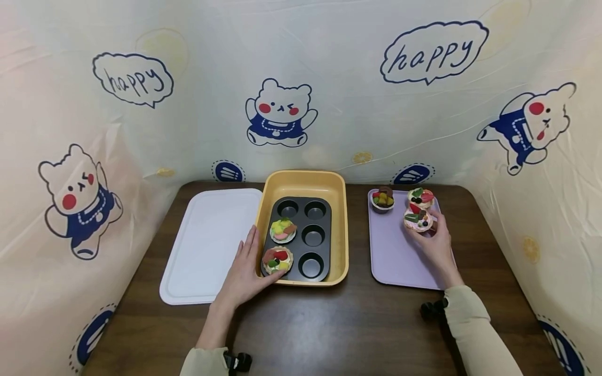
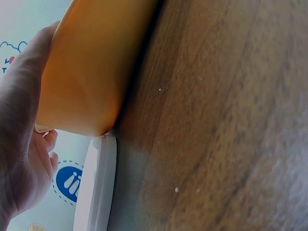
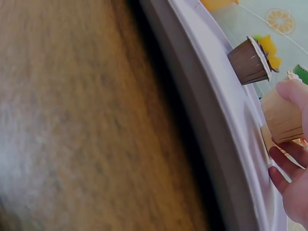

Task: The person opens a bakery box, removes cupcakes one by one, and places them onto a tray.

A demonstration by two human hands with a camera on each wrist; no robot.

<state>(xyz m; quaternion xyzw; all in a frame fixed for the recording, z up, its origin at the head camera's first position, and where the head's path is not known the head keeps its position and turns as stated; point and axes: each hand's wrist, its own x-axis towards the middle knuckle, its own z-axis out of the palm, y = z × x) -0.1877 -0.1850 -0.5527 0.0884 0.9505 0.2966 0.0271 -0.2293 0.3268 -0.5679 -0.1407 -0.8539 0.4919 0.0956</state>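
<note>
In the head view my left hand rests on the near left corner of the yellow tray, its thumb over the rim beside a fruit-topped cupcake. Another cupcake sits one cup farther back in the dark muffin pan. My right hand pinches a cream cupcake over the purple tray; the right wrist view shows its pale wrapper between thumb and fingers. Behind it is a second cream cupcake, and a brown-wrapped one stands at the tray's back left.
A white tray lies left of the yellow tray, against its side. Brown wooden table surface shows in front of the trays and between the yellow and purple ones. A printed curtain hangs behind and at both sides.
</note>
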